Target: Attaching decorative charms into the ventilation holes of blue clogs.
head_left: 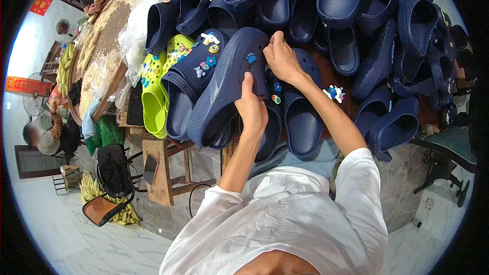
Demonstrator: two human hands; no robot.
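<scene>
My left hand [253, 109] grips a navy foam clog [216, 91] that is tipped on its side, its ridged sole edge toward the left. The thumb lies on the clog's upper, just below a blue splat-shaped charm [250, 58]. Against the clog's right edge, my right hand [282, 58] is closed, with its fingertips hidden. Beside the held clog on the left sits another navy clog [178, 106] with several charms. To the right, under my right wrist, lies a navy clog [303, 127]. A white charm cluster [334, 93] rests to the right of my forearm.
Many navy clogs [340, 0] are piled across the table's far side and right. Lime-green clogs [154, 99] with charms lie at the left. Beyond them are clear plastic bags [145, 15] and a round tray of pale kernels [91, 84]. Two people sit at far left.
</scene>
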